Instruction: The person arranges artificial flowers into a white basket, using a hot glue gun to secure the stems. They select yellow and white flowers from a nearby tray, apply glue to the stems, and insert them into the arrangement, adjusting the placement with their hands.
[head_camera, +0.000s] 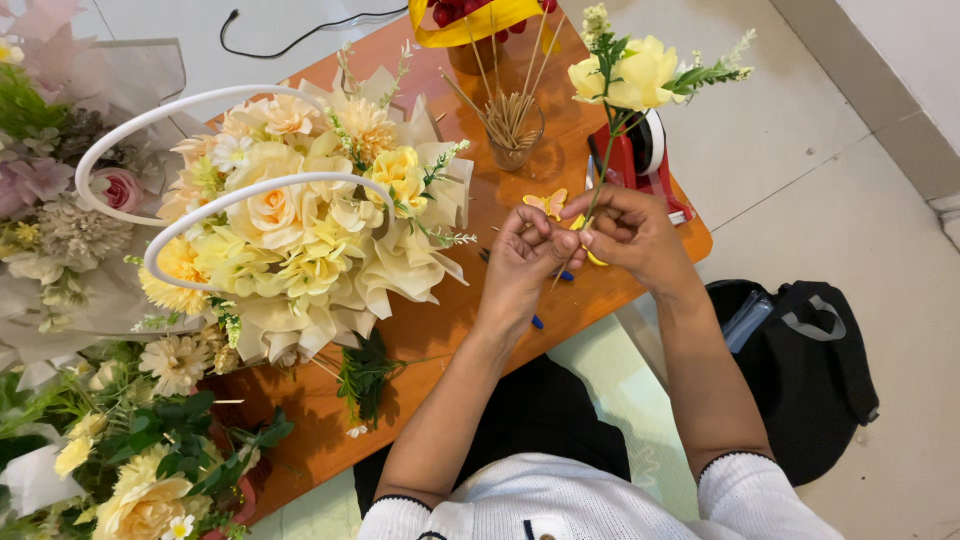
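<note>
The thin stem of the yellow flower sprig (630, 72) is being pinched by the left hand (525, 262) and right hand (630, 235), and could be bent if squeezed harder.

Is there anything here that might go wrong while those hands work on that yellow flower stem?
The yellow flower sprig stands tall on a thin stem pinched between the left hand and the right hand, so it might bend. The glass of sticks stands near the hands; a stray elbow might tip it.
</note>
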